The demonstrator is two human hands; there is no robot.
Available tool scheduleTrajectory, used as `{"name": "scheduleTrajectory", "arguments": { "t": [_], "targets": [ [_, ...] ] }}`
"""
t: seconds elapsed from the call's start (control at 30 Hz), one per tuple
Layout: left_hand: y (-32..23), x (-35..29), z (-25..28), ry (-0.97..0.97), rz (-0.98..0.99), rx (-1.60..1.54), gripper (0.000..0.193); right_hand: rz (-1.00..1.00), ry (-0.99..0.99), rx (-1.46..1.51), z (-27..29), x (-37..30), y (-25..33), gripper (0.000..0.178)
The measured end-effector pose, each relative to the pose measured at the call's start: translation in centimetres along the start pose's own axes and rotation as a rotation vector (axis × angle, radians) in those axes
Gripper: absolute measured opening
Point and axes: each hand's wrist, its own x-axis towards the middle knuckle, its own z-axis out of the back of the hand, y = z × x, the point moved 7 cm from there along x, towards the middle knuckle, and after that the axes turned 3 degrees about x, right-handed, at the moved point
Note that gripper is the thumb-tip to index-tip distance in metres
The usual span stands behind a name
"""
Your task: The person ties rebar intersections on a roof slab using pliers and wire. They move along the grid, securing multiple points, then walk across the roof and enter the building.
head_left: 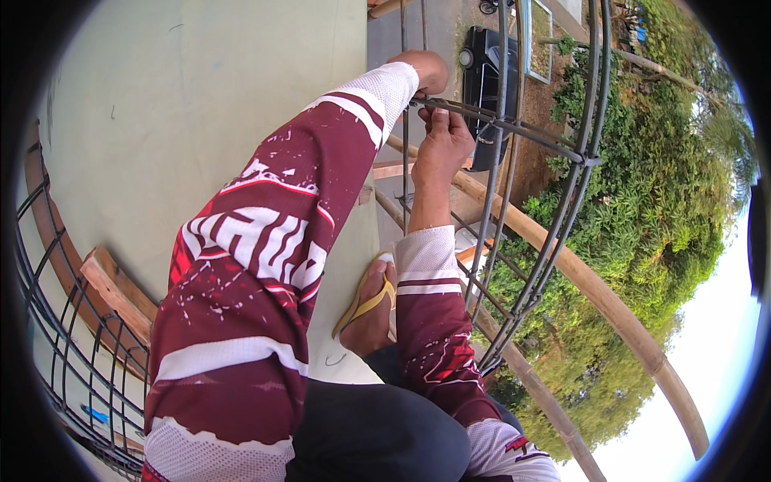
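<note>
Both hands work at a joint in a cage of dark steel rebar [554, 143] at upper right. My left hand [426, 72] is curled closed just above a crossing bar, against the edge of a pale panel. The wrist and sleeve hide most of its fingers, and what they grip cannot be made out. Below that same bar my right hand [443, 145] is closed, thumb and fingertips pinched together at the steel. Anything between these fingertips is too small to name. Thin wire ties [488, 128] wrap a nearby bar crossing.
A pale flat panel [201, 88] spreads across the left, with my foot in a yellow flip-flop [371, 304] on it. Bamboo poles [590, 289] run diagonally past the cage. More rebar [60, 353] and a wooden block [116, 289] lie lower left. Beyond are a black car [484, 84] and shrubs [634, 233].
</note>
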Motion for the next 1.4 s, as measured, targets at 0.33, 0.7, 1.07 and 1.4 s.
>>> {"name": "scheduleTrajectory", "arguments": {
  "t": [0.33,0.7,1.07,1.4],
  "targets": [
    [-0.1,-2.9,1.2,-0.010,-0.119,-0.107,0.026,-0.078,-0.034,0.070,0.8,2.1,0.7,0.013],
    [0.2,-3.6,0.9,-0.099,0.008,-0.170,0.030,-0.185,-0.386,0.222,3.6,1.0,-2.9,0.023],
    [-0.1,-4.8,1.6,-0.278,0.161,-0.196,0.030,-0.370,-0.256,0.440,1.2,5.1,-4.5,0.028],
    [0.1,-4.8,1.5,-0.280,0.170,-0.201,0.031,-0.356,-0.026,0.375,0.5,6.4,-5.7,0.020]
  ]
}}
